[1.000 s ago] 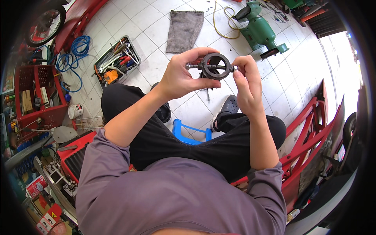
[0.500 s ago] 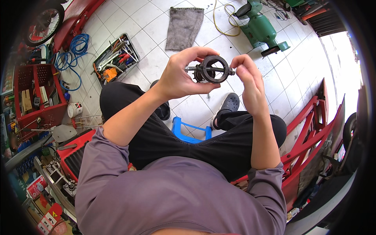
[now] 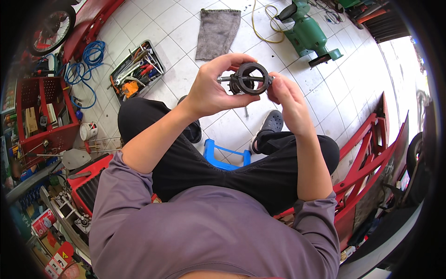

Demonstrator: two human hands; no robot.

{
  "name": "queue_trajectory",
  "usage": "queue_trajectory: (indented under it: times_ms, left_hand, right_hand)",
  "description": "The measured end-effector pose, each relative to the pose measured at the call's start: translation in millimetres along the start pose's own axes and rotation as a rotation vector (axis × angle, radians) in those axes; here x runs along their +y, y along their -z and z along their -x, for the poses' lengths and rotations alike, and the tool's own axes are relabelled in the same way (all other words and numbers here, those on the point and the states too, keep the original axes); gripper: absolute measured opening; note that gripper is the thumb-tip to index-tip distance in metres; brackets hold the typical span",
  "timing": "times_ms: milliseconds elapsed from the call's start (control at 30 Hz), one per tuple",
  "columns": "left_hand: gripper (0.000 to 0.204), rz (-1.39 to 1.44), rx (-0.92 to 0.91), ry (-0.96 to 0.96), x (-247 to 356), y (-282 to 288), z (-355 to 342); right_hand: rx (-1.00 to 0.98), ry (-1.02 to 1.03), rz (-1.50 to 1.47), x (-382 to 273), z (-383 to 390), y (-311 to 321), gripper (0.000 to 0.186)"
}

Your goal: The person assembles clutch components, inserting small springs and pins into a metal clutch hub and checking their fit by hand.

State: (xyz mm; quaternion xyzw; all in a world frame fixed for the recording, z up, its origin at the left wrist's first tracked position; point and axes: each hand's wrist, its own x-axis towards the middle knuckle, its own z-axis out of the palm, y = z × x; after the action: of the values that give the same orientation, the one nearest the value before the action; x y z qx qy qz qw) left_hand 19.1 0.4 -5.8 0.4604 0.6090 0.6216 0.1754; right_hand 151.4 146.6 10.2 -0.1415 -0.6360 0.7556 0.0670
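Note:
In front of me, above my knees, is a dark metal ring-shaped part (image 3: 253, 88) with a threaded bolt (image 3: 223, 78) running crosswise through it. My left hand (image 3: 218, 88) is closed round its left side, fingers over the top and thumb along the bottom. At the bolt's right end, thumb and fingers of my right hand (image 3: 290, 100) pinch a small nut-like piece (image 3: 271, 80), partly hidden by the fingertips. Below, a small bolt-like piece (image 3: 247, 112) lies on the tiles.
A blue plastic stool (image 3: 225, 163) stands between my legs. To the left are a tray of hand tools (image 3: 138, 69), a coiled blue hose (image 3: 93, 55) and a red tool cabinet (image 3: 46, 111). A grey cloth (image 3: 218, 33) and green bench grinder (image 3: 312, 36) lie ahead. Red metal frames (image 3: 367, 153) rise at right.
My right hand has moved slightly left, its fingers closing more round the bolt's end. The ring part has shifted a little left and up, staying in my left hand.

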Motion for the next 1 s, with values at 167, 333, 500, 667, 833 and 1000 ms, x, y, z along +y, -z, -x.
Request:
queue_trajectory:
  times_ms: [167, 333, 500, 667, 833, 1000]
  left_hand:
    - [0.053, -0.126, -0.055, -0.012, 4, -1, -4]
    - [0.04, 0.107, -0.269, 0.449, -14, 19, -1]
    - [0.032, 0.393, -0.357, 0.481, -9, 19, -4]
    - [0.029, 0.268, -0.158, 0.378, -3, 13, -5]
    - [0.027, 0.352, -0.208, 0.495, -8, 16, -5]
    - [0.041, 0.143, -0.156, 0.348, -4, 20, -4]
  right_hand:
    - [0.154, -0.112, -0.267, 4, -1, -11, 0.021]
    - [0.163, -0.042, -0.208, 9, -2, 10, 0.017]
    - [0.237, 0.005, -0.212, 5, -5, 11, 0.015]
    - [0.18, 0.047, -0.18, 9, -5, 15, 0.014]
    - [0.197, 0.032, -0.153, 3, 0, 9, 0.016]
    - [0.2, 0.084, -0.014, 10, -2, 9, 0.019]
